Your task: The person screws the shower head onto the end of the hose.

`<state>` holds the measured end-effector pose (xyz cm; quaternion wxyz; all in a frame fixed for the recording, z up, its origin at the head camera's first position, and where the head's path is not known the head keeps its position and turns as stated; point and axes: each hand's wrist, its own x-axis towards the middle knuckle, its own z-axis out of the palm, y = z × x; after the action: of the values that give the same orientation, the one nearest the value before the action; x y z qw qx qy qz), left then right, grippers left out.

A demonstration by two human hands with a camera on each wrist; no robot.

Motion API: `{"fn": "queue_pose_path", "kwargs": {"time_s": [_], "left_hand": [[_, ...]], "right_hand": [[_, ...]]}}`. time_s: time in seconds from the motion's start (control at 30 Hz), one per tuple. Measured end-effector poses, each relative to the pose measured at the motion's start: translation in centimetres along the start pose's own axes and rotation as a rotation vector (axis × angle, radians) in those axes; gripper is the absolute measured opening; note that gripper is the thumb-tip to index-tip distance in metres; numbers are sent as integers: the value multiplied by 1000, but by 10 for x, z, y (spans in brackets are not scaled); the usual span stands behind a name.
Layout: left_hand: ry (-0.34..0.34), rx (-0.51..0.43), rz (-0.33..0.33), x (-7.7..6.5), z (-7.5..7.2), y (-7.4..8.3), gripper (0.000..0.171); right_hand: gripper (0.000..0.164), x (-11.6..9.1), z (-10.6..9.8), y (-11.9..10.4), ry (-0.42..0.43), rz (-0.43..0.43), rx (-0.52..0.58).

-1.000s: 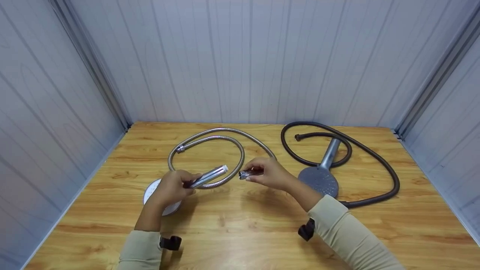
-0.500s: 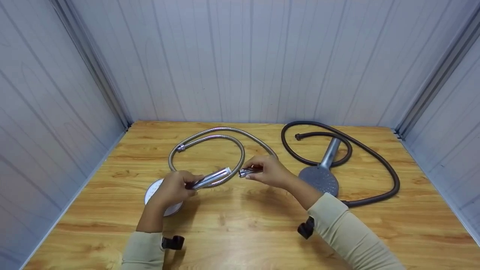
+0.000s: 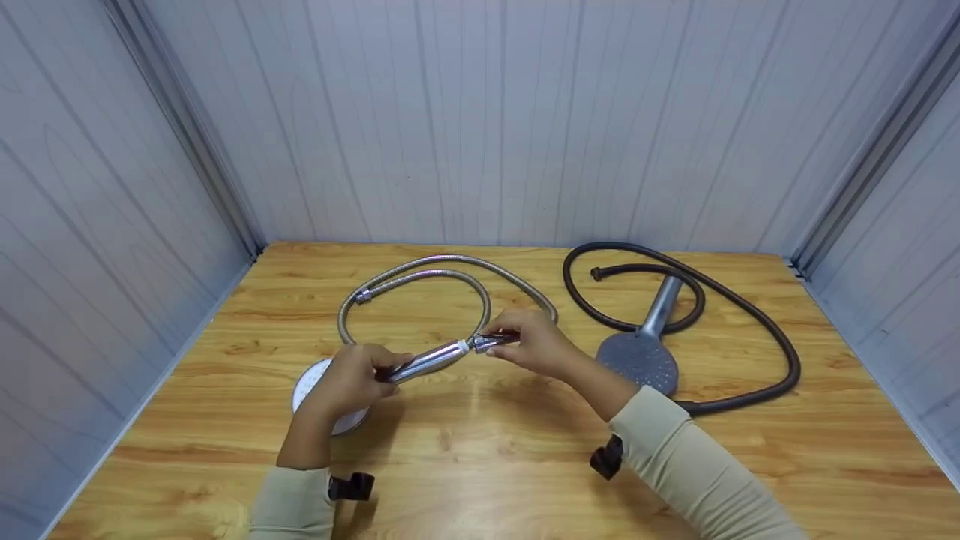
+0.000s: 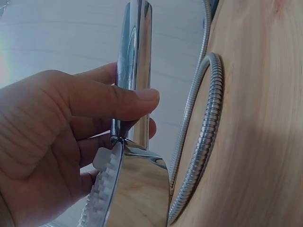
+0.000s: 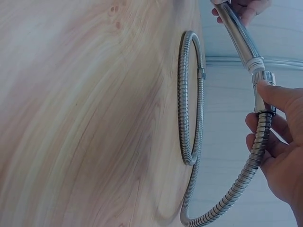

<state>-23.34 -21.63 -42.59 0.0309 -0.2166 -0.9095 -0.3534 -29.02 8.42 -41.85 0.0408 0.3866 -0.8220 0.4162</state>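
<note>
My left hand (image 3: 349,382) grips the chrome handle of a shower head (image 4: 139,189), its white nozzle face turned to the side in the left wrist view. The handle's white threaded end (image 5: 255,65) points right, toward my other hand. My right hand (image 3: 536,345) pinches the chrome connector (image 5: 264,94) of a silver shower hose (image 5: 246,170). Thread and connector meet end to end, slightly angled; whether the thread sits inside the connector I cannot tell. From the right hand the hose curves back and lies looped on the table, its other end fitting (image 3: 363,295) at the loop's left.
On the right of the wooden table (image 3: 480,465) lies a dark grey shower head (image 3: 637,364) with a coiled dark hose (image 3: 787,360). The right forearm passes close to that head. Pale panel walls (image 3: 480,127) stand behind and at both sides.
The shower head's handle has moved right and levelled out, closing the gap to the hose connector. My right hand has shifted slightly left; both hands keep their hold.
</note>
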Motion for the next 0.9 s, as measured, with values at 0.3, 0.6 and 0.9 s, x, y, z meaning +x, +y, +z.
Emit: {"fn": "queue_pose_path", "kwargs": {"time_s": [0.3,0.6,0.9], "left_hand": [[16,57,21,3,2,4,46],[23,105,25,2,3,5,47],[24,105,6,1,6,4,48]], "right_hand": [[21,3,4,1,11,-22,-73],[21,3,9,0,-13,-25,-121],[21,4,12,-6,-61,-16,-172]]}}
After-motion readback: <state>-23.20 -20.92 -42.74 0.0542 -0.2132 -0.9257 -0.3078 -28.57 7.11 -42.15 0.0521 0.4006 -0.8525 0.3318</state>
